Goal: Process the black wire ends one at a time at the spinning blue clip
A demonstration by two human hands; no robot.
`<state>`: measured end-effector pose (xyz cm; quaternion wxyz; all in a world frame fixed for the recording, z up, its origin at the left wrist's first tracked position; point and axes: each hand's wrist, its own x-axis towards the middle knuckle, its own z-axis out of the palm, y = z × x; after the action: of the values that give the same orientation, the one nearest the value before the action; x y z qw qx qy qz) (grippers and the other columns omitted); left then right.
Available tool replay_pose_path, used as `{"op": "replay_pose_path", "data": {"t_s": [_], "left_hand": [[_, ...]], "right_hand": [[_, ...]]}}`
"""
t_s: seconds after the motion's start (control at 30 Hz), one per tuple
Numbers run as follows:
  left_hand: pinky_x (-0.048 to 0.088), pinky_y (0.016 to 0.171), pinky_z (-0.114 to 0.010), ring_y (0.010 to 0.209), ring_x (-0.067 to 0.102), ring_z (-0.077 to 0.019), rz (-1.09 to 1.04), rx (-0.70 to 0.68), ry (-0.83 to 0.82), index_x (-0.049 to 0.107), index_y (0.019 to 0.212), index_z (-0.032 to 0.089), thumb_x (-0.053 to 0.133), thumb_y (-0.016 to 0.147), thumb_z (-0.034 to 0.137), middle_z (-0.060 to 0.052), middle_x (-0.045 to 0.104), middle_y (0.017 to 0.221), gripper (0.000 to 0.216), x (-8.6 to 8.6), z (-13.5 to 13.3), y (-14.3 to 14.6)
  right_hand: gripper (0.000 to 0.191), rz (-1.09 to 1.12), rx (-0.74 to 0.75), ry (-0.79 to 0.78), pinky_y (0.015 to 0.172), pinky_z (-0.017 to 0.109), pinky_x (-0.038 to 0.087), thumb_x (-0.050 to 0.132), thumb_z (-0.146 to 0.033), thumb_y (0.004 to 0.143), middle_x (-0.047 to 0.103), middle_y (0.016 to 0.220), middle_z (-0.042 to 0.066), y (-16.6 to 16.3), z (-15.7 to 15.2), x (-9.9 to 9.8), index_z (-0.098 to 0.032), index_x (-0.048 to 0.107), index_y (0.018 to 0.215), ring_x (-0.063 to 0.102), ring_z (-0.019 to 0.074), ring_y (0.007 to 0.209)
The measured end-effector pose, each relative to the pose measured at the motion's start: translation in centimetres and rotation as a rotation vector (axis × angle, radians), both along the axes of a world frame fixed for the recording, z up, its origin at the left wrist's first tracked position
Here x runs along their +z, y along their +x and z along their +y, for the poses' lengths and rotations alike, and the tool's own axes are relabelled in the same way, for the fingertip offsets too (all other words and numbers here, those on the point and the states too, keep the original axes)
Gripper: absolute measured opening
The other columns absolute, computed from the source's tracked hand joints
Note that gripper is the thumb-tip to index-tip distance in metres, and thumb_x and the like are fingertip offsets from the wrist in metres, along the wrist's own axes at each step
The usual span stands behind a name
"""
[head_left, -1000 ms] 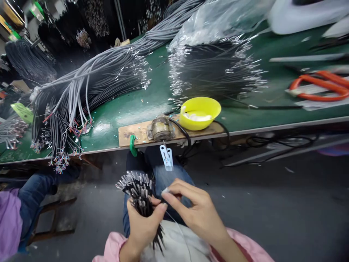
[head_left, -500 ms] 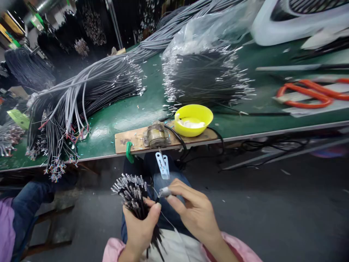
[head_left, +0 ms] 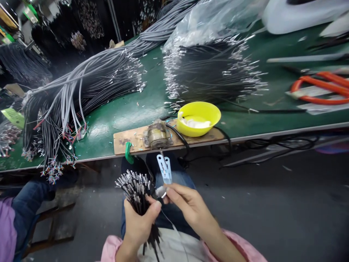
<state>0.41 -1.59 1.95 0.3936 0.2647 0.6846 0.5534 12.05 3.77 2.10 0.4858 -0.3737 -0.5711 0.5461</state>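
Note:
My left hand is wrapped round a bundle of thin black cables with bare silvery ends fanned out at the top. Their black lengths hang out below my palm. Close beside it, my right hand has its fingers pinched together; a grey-white wrap covers one fingertip. What the pinch holds is too small to make out. A thin pale strand runs down below the hands over my lap. Just above my right fingers, a light-blue clothes peg hangs from the shaft of a small motor.
The motor sits on a wooden board at the bench edge, beside a green clamp and a yellow bowl with white stuff inside. Behind lie stacked black cables, grey cables and orange-handled scissors. A seated person's leg shows left.
My right fingers have moved slightly up and inward against the cable bundle. My left hand keeps its grip on the bundle. The view has shifted a little.

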Motion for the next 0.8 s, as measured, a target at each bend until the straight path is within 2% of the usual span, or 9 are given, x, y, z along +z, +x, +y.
{"op": "replay_pose_path", "data": {"t_s": [0.13,0.27,0.47,0.57,0.8], "left_hand": [[0.052,0.053,-0.029,0.049,0.059,-0.0165,0.009,-0.013,-0.009,0.060,0.055,0.014,0.079,0.049,0.026,-0.001,0.063,0.052,0.023,0.1,0.1,0.1],[0.053,0.053,-0.027,0.049,0.060,-0.0154,0.029,0.023,-0.011,0.060,0.060,0.016,0.078,0.048,0.017,0.000,0.065,0.055,0.022,0.6,0.3,0.2],[0.052,0.047,-0.022,0.048,0.060,-0.0127,0.077,0.047,0.033,0.061,0.056,0.016,0.075,0.048,0.010,0.001,0.064,0.057,0.017,1.2,0.6,0.6],[0.051,0.048,-0.021,0.048,0.059,-0.0114,0.086,0.041,0.047,0.058,0.059,0.017,0.073,0.049,0.007,0.003,0.063,0.056,0.020,1.4,0.7,0.6],[0.050,0.049,-0.020,0.047,0.057,-0.0095,0.072,-0.025,0.046,0.054,0.061,0.018,0.071,0.051,0.008,0.005,0.061,0.055,0.022,2.1,1.0,0.3]], "right_hand": [[0.040,-0.028,-0.043,-0.058,0.044,0.022,0.042,0.047,-0.043,0.085,0.053,0.047,0.000,0.0,0.1,-0.1,-0.019,0.054,0.055,0.052,0.0134,0.045],[0.040,-0.060,-0.090,-0.082,0.042,0.022,0.042,0.048,-0.041,0.083,0.051,0.045,-0.001,0.1,0.2,-0.2,-0.020,0.050,0.050,0.050,0.0131,0.042],[0.035,-0.136,-0.132,-0.002,0.048,0.024,0.045,0.053,-0.039,0.082,0.058,0.050,0.001,-0.2,0.0,-0.9,-0.019,0.059,0.054,0.055,0.0151,0.048],[0.033,-0.183,-0.142,0.053,0.047,0.024,0.044,0.053,-0.036,0.083,0.058,0.051,0.001,-0.4,-0.2,-1.1,-0.019,0.060,0.055,0.053,0.0147,0.047],[0.031,-0.167,-0.130,0.086,0.049,0.024,0.045,0.051,-0.032,0.085,0.059,0.054,0.001,-0.2,-0.3,-1.4,-0.019,0.061,0.058,0.056,0.0153,0.051]]}}
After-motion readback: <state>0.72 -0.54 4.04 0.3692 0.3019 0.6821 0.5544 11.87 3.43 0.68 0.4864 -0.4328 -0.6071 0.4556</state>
